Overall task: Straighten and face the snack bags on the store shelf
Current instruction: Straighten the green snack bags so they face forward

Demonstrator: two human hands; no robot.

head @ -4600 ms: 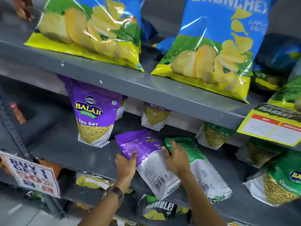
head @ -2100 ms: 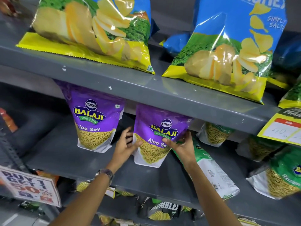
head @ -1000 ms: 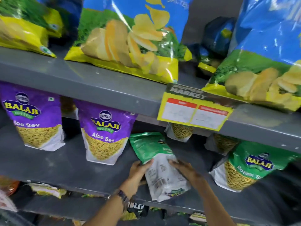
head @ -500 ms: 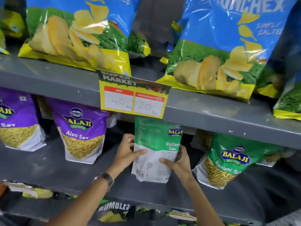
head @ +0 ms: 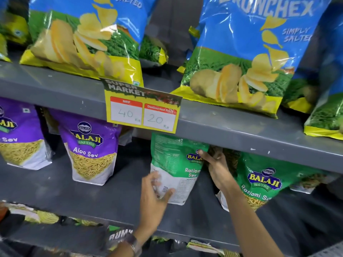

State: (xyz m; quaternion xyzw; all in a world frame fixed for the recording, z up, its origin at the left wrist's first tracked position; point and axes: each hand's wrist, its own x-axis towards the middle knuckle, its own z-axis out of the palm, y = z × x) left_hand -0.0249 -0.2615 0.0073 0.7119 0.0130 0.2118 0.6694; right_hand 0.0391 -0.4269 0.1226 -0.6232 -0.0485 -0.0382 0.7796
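Note:
A green and white Ratlami Sev bag (head: 173,164) stands upright on the middle grey shelf (head: 111,197) with its printed back panel toward me. My right hand (head: 216,167) grips its upper right edge, thumb on the logo. My left hand (head: 154,197) is at the bag's lower left corner, blurred, fingers spread against the white part. To the left stand two purple Aloo Sev bags (head: 91,147) (head: 19,138), fronts out. On the right a second Ratlami Sev bag (head: 263,182) leans, front out.
Big blue Crunchex chip bags (head: 246,52) (head: 87,38) sit on the upper shelf. A yellow price tag (head: 142,112) hangs from that shelf's edge just above the held bag. More packets lie on the shelf below (head: 118,236).
The green bag went from lying flat to standing upright. My right hand slid from its lower edge up to its top right edge; my left hand dropped to its lower left corner.

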